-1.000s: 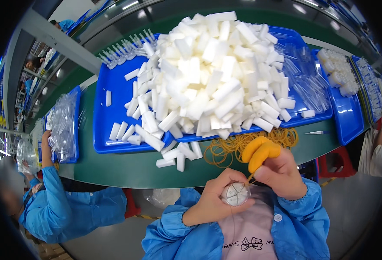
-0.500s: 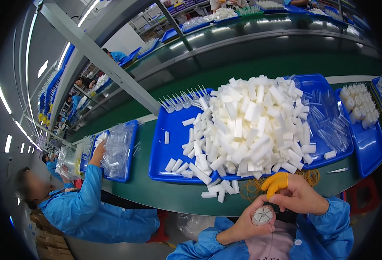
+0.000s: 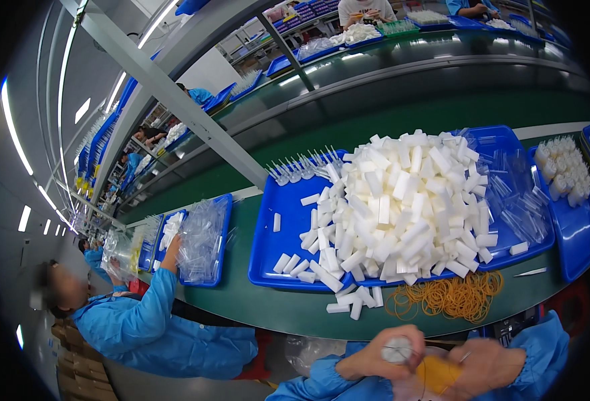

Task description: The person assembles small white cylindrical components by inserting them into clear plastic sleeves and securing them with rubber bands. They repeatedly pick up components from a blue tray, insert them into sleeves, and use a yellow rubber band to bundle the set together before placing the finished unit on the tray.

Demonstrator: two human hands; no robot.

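Head view: the left hand clasps a round piece at five o'clock, likely steadying it; whether the blurred right hand grips, I cannot tell. Bands lie handy at four.

Ceiling lights glowed at the left, and the white foam pile looked bright. Blur softened the right hand, while fisheye distortion curved straight edges near the dark rim.
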